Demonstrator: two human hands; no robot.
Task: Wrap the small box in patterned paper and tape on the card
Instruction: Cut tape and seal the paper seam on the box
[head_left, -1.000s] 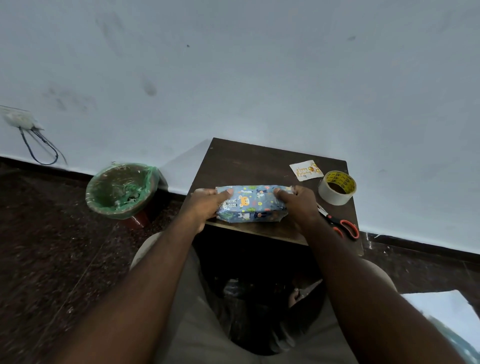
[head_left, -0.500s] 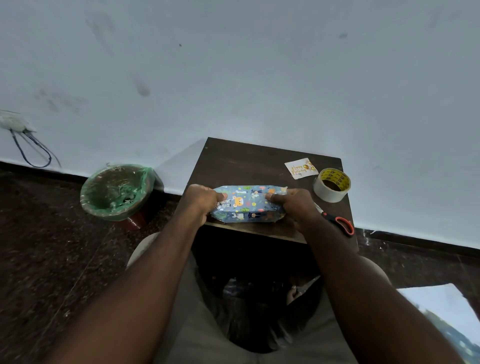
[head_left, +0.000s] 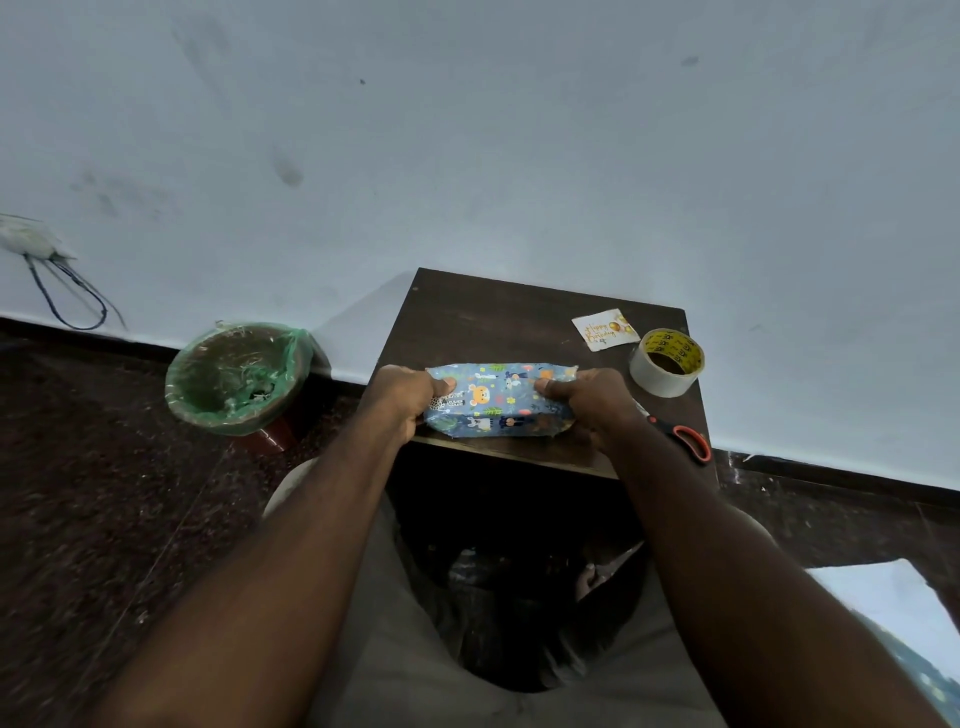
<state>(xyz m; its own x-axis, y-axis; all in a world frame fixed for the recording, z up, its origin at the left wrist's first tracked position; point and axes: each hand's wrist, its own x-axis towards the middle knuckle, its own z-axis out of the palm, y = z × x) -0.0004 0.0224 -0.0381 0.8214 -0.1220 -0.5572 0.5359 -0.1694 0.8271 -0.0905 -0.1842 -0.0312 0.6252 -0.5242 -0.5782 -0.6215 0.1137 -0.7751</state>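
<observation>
Standing on the floor well to the left of the left hand (head_left: 402, 395), off the table (head_left: 493, 317): a green-lined bin (head_left: 236, 379). Clamping the left hand round the left end of the small box (head_left: 498, 397), thumb lying on the top face, fingers curling round the end. Lying flat between both hands, long axis running left to right, parallel with the near table edge and close to it; patterned paper covering every visible face. Clamping the right hand (head_left: 587, 402) round the right end likewise, thumb on top pointing inward toward the left thumb. Leaving bare dark tabletop beyond both hands, up to the far edge at the wall. Lying beyond the right hand, toward the far right corner: the card (head_left: 605, 329), printed face up. Sitting just right of the card, near the right table edge: a tape roll (head_left: 666, 362), on its flat side. Showing just behind the right wrist, near the right edge: scissors (head_left: 675, 430) with orange handles, blades hidden by the wrist.
</observation>
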